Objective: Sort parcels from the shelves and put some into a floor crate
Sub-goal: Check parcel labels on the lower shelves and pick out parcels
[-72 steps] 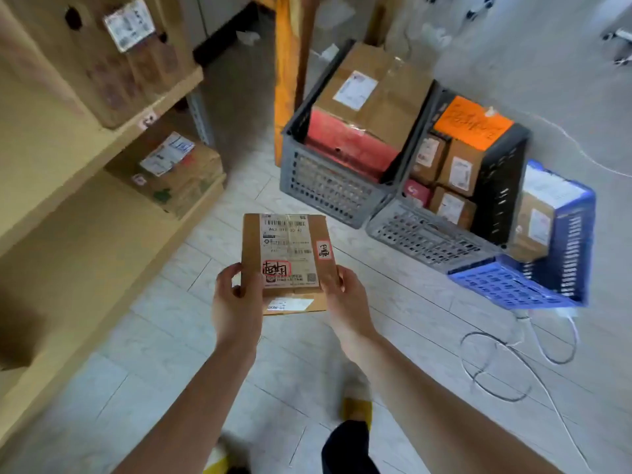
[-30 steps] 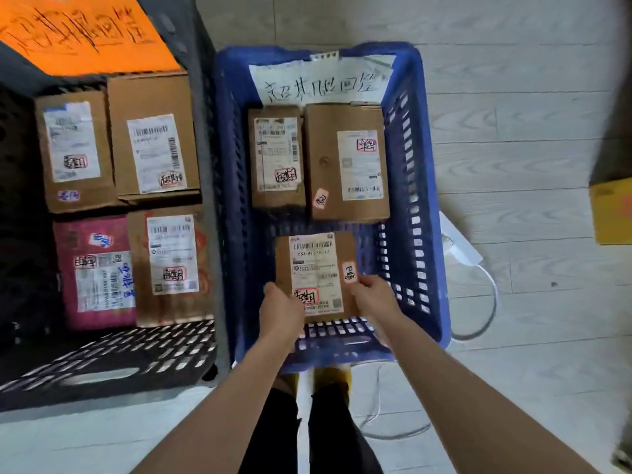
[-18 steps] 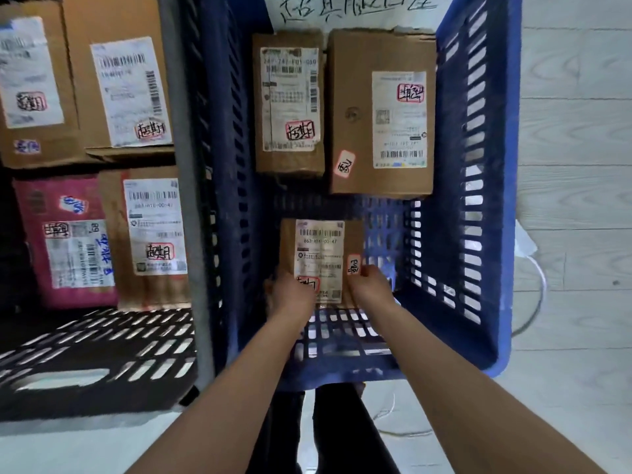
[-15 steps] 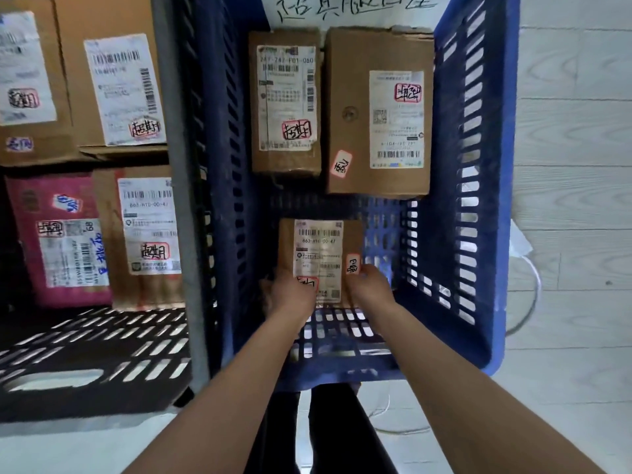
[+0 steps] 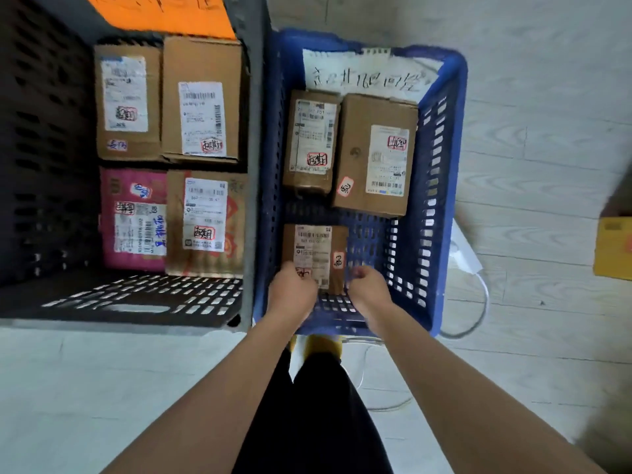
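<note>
The parcel (image 5: pixel 316 249) lies label up on the bottom of the blue crate (image 5: pixel 441 186), centre frame, near its lower-left corner. The left hand (image 5: pixel 290 294) covers the parcel's lower-left corner with its back to the camera, so I cannot tell its grip. The right hand (image 5: pixel 369 292) has curled fingers just beside the parcel's right edge; whether they touch it is unclear. Two boxes (image 5: pixel 376 155) sit side by side further up the crate. At left, a grey crate (image 5: pixel 253 165) holds four parcels.
</note>
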Demonstrator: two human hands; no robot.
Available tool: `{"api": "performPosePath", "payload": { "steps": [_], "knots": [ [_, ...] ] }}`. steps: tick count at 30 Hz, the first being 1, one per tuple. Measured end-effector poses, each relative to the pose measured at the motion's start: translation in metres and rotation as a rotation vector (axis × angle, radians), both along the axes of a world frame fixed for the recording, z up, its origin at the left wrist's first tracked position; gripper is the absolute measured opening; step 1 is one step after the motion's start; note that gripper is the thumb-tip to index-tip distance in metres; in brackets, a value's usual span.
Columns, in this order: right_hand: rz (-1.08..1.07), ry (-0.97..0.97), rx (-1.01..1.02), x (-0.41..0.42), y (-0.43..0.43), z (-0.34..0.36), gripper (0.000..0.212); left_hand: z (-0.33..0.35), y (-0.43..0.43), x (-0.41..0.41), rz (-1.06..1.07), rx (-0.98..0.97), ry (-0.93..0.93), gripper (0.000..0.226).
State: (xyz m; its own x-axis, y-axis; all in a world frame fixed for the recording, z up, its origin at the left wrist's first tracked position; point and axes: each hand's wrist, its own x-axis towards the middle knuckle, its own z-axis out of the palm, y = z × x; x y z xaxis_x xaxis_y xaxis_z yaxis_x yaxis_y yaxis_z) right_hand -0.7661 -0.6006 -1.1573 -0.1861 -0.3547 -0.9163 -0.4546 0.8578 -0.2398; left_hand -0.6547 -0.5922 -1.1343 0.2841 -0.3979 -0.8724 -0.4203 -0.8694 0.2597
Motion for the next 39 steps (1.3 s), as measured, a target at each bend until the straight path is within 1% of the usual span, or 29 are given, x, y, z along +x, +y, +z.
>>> {"api": "performPosePath", "payload": {
  "steps": [2, 4, 6, 8, 9, 12, 15, 17, 19, 21, 24, 27, 28, 30, 32, 35, 39],
  "knots": [
    [0.055, 0.003, -0.047, 0.004, -0.008, 0.043, 0.03, 0.044, 0.001, 0.009, 0.073, -0.079, 0.039, 0.033],
    [0.096, -0.009, -0.096, 0.014, -0.016, 0.088, 0.031, 0.09, 0.005, 0.023, 0.169, -0.136, 0.038, 0.037],
    [0.144, -0.071, -0.135, 0.035, -0.023, 0.138, 0.033, 0.136, 0.012, 0.044, 0.288, -0.21, 0.052, 0.033],
    [0.231, -0.152, -0.164, 0.067, -0.023, 0.188, 0.03, 0.179, 0.026, 0.07, 0.429, -0.274, 0.076, 0.033],
    [0.284, -0.199, -0.178, 0.087, -0.019, 0.212, 0.032, 0.2, 0.034, 0.088, 0.482, -0.304, 0.083, 0.033],
    [0.471, -0.299, -0.219, 0.16, 0.008, 0.271, 0.039, 0.259, 0.074, 0.151, 0.622, -0.367, 0.01, 0.03],
    [0.65, -0.343, -0.289, 0.244, 0.057, 0.321, 0.038, 0.316, 0.138, 0.225, 0.691, -0.368, -0.121, 0.029],
    [0.762, -0.386, -0.33, 0.304, 0.103, 0.355, 0.04, 0.346, 0.199, 0.276, 0.82, -0.458, -0.156, 0.021],
    [0.832, -0.422, -0.39, 0.36, 0.157, 0.388, 0.038, 0.367, 0.27, 0.326, 0.951, -0.531, -0.181, 0.029],
    [0.89, -0.453, -0.447, 0.412, 0.22, 0.413, 0.033, 0.385, 0.35, 0.373, 1.03, -0.568, -0.214, 0.034],
    [0.95, -0.467, -0.479, 0.479, 0.324, 0.435, 0.031, 0.406, 0.48, 0.431, 1.138, -0.601, -0.281, 0.033],
    [1.0, -0.505, -0.43, 0.535, 0.42, 0.442, 0.03, 0.414, 0.606, 0.476, 1.279, -0.592, -0.353, 0.012],
    [1.026, -0.516, -0.416, 0.552, 0.447, 0.444, 0.029, 0.414, 0.642, 0.489, 1.295, -0.559, -0.389, 0.01],
    [1.099, -0.529, -0.401, 0.584, 0.497, 0.449, 0.026, 0.414, 0.706, 0.51, 1.28, -0.45, -0.479, 0.024],
    [1.166, -0.535, -0.393, 0.611, 0.539, 0.449, 0.028, 0.409, 0.758, 0.527, 1.283, -0.382, -0.536, 0.034],
    [1.274, -0.538, -0.365, 0.647, 0.591, 0.436, 0.029, 0.391, 0.815, 0.55, 1.302, -0.322, -0.553, 0.03],
    [1.346, -0.518, -0.325, 0.688, 0.645, 0.404, 0.029, 0.36, 0.868, 0.58, 1.362, -0.285, -0.56, 0.032]
  ]
}}
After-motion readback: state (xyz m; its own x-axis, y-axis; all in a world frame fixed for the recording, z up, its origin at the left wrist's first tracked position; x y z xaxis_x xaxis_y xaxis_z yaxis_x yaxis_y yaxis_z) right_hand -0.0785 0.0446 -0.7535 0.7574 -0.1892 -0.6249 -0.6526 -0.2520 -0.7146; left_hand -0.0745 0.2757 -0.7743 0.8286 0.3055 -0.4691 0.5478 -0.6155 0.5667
